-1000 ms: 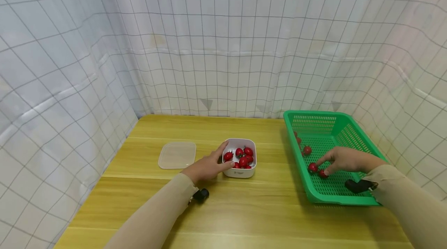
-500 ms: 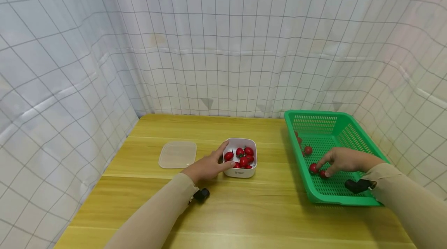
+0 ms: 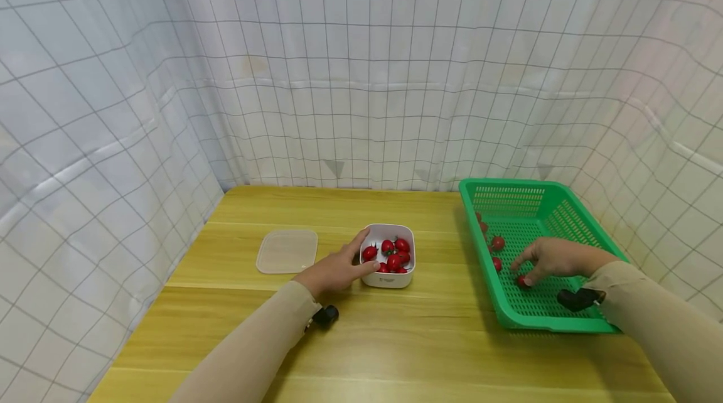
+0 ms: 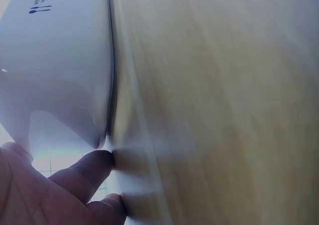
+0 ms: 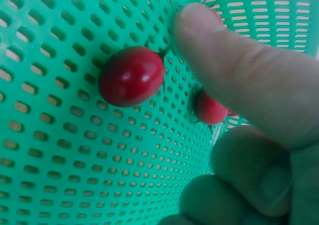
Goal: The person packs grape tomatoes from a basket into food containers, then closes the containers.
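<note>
In the head view my left hand (image 3: 333, 270) rests at the left side of a white square container (image 3: 387, 280), its thumb over the near rim and its index finger along the side. Several red cherry tomatoes (image 3: 393, 262) lie inside. The left wrist view shows fingertips (image 4: 102, 160) at the container's lower edge. My right hand (image 3: 559, 258) is down inside a green plastic basket (image 3: 508, 321), thumb and index finger apart. A cherry tomato (image 5: 132, 76) lies beside the thumb, with a visible gap; another cherry tomato (image 5: 210, 108) is partly hidden behind it.
A translucent square lid (image 3: 287, 251) lies flat on the wooden table (image 3: 361, 346) left of the container. More cherry tomatoes (image 3: 498, 243) lie along the basket's left side. A white grid-patterned curtain (image 3: 361, 89) surrounds the table at back and sides.
One cherry tomato under my right hand has rolled away from the index finger, toward the basket's left wall. The right hand moved only slightly. My left hand and the container stayed in place.
</note>
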`<state>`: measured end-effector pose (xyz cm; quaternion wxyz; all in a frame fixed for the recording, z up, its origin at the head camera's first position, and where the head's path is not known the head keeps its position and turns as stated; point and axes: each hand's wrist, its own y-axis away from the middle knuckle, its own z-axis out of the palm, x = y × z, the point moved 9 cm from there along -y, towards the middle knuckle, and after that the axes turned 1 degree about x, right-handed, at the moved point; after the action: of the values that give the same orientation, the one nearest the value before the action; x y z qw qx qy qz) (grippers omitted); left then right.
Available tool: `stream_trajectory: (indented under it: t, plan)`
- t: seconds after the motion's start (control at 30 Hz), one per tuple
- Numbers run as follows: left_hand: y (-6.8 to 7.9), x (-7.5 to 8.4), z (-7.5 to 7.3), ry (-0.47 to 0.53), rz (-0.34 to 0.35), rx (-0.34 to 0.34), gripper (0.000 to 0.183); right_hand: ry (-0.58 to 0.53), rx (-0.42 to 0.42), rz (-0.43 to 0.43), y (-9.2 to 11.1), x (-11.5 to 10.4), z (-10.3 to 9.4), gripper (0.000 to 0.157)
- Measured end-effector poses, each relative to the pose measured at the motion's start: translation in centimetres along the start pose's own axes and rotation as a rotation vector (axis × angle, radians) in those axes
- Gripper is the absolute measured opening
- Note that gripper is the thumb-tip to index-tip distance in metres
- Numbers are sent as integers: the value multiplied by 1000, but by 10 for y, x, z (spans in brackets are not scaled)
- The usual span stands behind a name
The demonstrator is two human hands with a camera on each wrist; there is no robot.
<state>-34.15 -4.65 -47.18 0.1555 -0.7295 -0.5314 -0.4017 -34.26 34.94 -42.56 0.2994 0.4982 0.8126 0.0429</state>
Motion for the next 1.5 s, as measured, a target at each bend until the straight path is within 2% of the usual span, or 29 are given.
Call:
stream_trajectory:
  t: [0.33,0.53,0.77,1.23,1.5]
  plan:
    - [-1,-2,-1,-3,4,-1,91,27,89,-17,-10,-17,-7,48]
    - [-2,-2,1,-1,16,-6,92,18,78,-27,-20,-23,-1,49]
    - [-1,-3,0,-9,3,2,91,79,74,-48,-30,-24,3,43]
    - [-1,-3,1,-7,0,-1,91,114,30,-120,-40,-37,9,31]
    - [-1,-3,0,-14,-2,-1,91,121,26,-51,-38,-28,8,44]
